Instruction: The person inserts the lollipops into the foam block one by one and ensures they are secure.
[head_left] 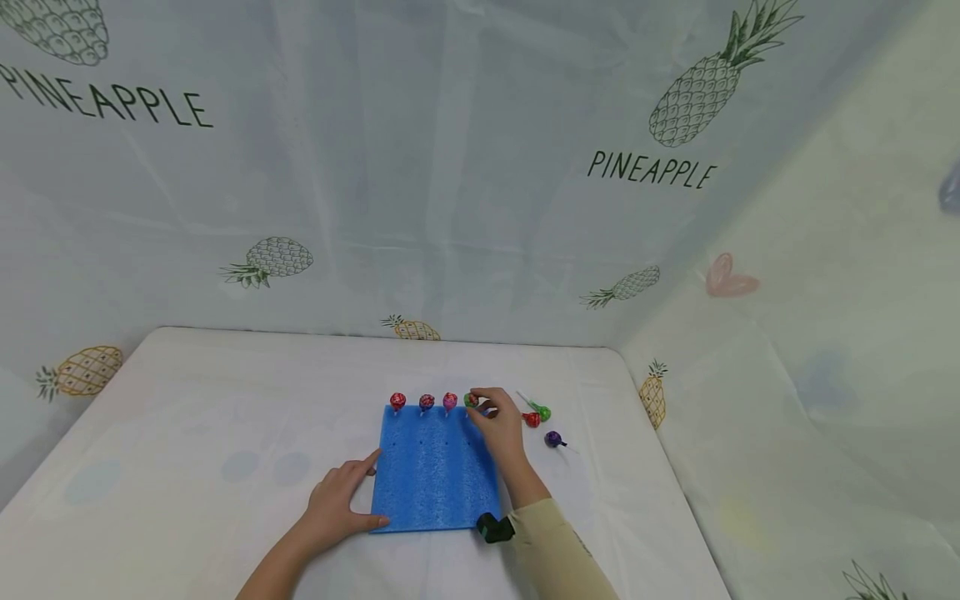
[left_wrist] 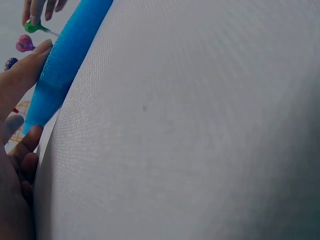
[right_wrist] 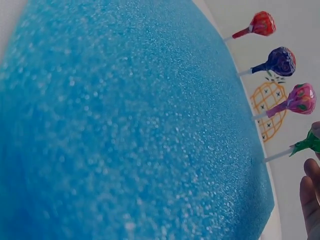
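Note:
A blue foam board (head_left: 435, 475) with small holes lies on the table. My left hand (head_left: 337, 504) holds it at the near left corner, thumb on the corner and fingers along the left side. Along the far edge, red (right_wrist: 263, 24), dark blue (right_wrist: 281, 62) and pink (right_wrist: 302, 99) lollipops stand with their sticks in the board. At the right end of this row my right hand (head_left: 498, 425) pinches a green lollipop (right_wrist: 306, 144) by its head. Its white stick meets the board surface in the right wrist view.
Right of the board lie a green lollipop (head_left: 543, 412), a red one (head_left: 532, 419) and a purple one (head_left: 553, 439). A dark band (head_left: 495, 528) on the right wrist overlaps the board's near right corner. Behind the white table (head_left: 300, 367) hangs a pineapple-print cloth (head_left: 450, 208).

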